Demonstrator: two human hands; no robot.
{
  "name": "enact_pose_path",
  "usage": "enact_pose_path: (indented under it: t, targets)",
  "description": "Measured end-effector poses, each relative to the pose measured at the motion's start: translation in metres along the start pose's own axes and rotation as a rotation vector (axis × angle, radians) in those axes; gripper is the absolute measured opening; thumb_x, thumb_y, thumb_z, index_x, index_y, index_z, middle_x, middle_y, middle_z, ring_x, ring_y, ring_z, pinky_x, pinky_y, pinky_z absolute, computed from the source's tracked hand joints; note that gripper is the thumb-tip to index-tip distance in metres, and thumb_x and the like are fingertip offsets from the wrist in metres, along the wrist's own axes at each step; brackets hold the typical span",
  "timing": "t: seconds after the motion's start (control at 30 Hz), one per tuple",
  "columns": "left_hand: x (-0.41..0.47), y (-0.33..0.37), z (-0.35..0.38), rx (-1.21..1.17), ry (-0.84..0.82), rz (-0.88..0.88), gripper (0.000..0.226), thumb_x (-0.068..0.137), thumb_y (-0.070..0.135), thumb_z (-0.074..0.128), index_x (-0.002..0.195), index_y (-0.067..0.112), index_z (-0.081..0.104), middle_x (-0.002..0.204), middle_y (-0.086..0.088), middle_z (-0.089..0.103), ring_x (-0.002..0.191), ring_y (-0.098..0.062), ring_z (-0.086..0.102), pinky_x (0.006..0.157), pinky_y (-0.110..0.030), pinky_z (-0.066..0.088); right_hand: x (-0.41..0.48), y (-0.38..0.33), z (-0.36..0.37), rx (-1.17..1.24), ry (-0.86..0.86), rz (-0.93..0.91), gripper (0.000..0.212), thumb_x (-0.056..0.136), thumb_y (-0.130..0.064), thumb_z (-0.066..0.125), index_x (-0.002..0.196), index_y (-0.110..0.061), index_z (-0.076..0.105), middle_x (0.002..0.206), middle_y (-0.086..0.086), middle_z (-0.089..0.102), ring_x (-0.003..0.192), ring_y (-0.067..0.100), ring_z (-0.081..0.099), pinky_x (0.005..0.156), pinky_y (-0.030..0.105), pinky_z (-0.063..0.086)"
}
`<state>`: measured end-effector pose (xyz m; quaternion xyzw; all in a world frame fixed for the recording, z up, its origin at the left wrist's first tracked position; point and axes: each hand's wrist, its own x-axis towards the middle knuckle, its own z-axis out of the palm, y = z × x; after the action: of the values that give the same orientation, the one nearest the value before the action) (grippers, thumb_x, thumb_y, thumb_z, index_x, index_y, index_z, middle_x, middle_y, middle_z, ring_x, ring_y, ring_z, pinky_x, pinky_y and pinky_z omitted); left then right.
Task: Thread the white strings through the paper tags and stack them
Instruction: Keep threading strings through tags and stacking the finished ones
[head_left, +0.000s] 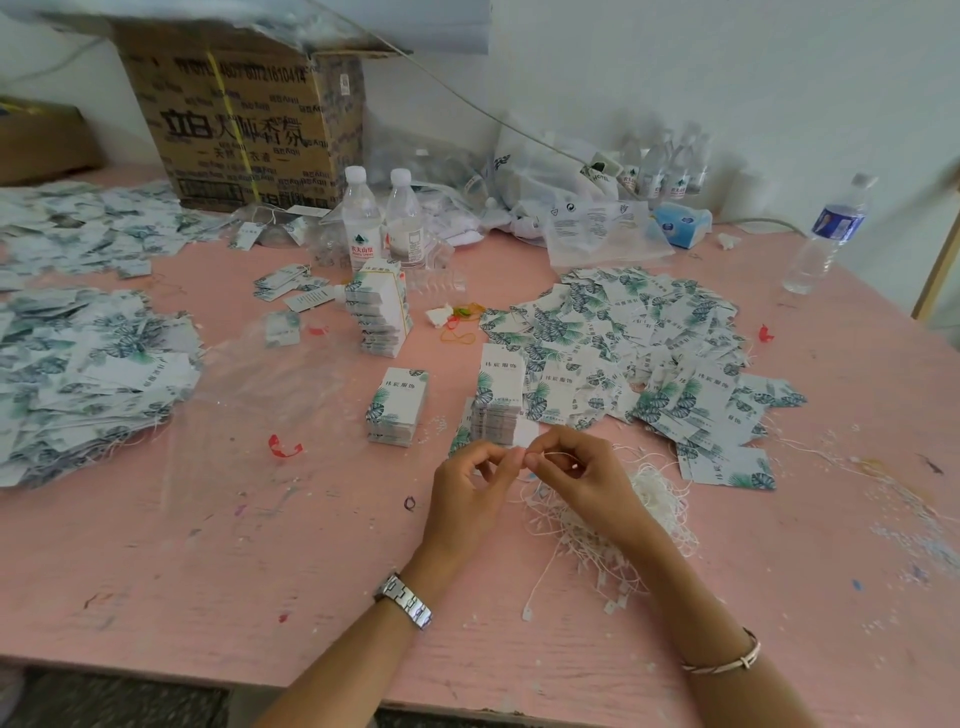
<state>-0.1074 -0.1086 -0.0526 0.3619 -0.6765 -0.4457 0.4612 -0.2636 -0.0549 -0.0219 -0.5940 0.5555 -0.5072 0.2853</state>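
A metal watch (405, 603) on the left wrist and a thin bracelet (727, 657) on the right sit closest, with both forearms reaching out over the pink table (208, 571). The left hand (467, 499) and right hand (582, 478) meet fingertip to fingertip. Each pinches one white string (553, 456) between thumb and forefinger, the other fingers loosely curled. Whether a tag is also caught in that pinch is hard to say. A white card corner shows just behind the fingers, but it may belong to the stack of tags (501, 410) standing just beyond them.

Under and to the right of the right hand lies the tangle of strings (660, 493). A second stack (397, 410) stands left of the first, and the loose tags (623, 332) are spread further back on the right.

The string looks thin, limp and nearly weightless. It is probably best held close to its tip, where a short length stays stiff enough to steer through a hole. Drawn from the heap, it will likely snag its neighbours. The tags look like light, stiff card, best taken by the edges near the hole end, since a hard squeeze could crease them.
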Motion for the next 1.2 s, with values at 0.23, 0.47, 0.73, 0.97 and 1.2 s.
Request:
enact_pose_path:
  t: [0.23, 0.47, 0.73, 0.97, 1.2]
  targets:
    - [-0.001, 0.003, 0.0, -0.06, -0.013, -0.044, 0.014, 0.095, 0.025, 0.068, 0.089, 0.018, 0.079, 0.078, 0.013, 0.07, 0.074, -0.007, 0.054, 0.068, -0.016, 0.038, 0.003, -0.004, -0.002, 0.028, 0.075, -0.084, 0.011, 0.08, -0.016, 0.077, 0.089, -0.01, 0.08, 0.07, 0.014, 0.054, 0.059, 0.007, 0.04, 0.056, 0.018, 0.032]
    - [0.0, 0.008, -0.003, -0.132, -0.055, -0.103, 0.011, 0.095, 0.016, 0.068, 0.092, 0.01, 0.078, 0.077, -0.004, 0.069, 0.07, -0.005, 0.048, 0.064, -0.018, 0.037, 0.003, -0.002, -0.005, 0.039, 0.05, -0.088, 0.016, 0.08, -0.004, 0.078, 0.095, -0.004, 0.079, 0.068, 0.018, 0.051, 0.06, 0.007, 0.041, 0.058, 0.017, 0.033]
    - [-0.003, 0.008, -0.002, -0.019, 0.014, -0.031, 0.008, 0.093, 0.017, 0.071, 0.086, 0.019, 0.075, 0.074, 0.019, 0.062, 0.073, -0.002, 0.049, 0.068, -0.017, 0.039, 0.001, -0.001, -0.003, 0.024, 0.039, -0.028, 0.007, 0.087, -0.011, 0.075, 0.086, -0.004, 0.074, 0.068, 0.007, 0.059, 0.055, 0.006, 0.042, 0.053, 0.016, 0.033]
    - [-0.01, 0.015, -0.004, 0.337, 0.206, 0.258, 0.006, 0.09, 0.019, 0.073, 0.093, 0.014, 0.074, 0.088, 0.009, 0.066, 0.084, -0.006, 0.052, 0.077, -0.022, 0.044, 0.001, 0.001, -0.007, 0.019, 0.067, 0.023, 0.008, 0.092, -0.01, 0.071, 0.085, -0.005, 0.071, 0.058, -0.014, 0.046, 0.055, 0.011, 0.031, 0.054, 0.021, 0.027]
    - [0.019, 0.036, -0.017, 0.764, 0.323, 0.487, 0.031, 0.092, 0.033, 0.068, 0.121, 0.022, 0.071, 0.121, 0.001, 0.063, 0.108, -0.022, 0.048, 0.084, -0.033, 0.04, 0.002, 0.001, -0.01, 0.095, 0.146, 0.026, 0.014, 0.095, -0.011, 0.066, 0.086, 0.0, 0.064, 0.055, -0.018, 0.039, 0.052, 0.005, 0.028, 0.053, 0.015, 0.026]
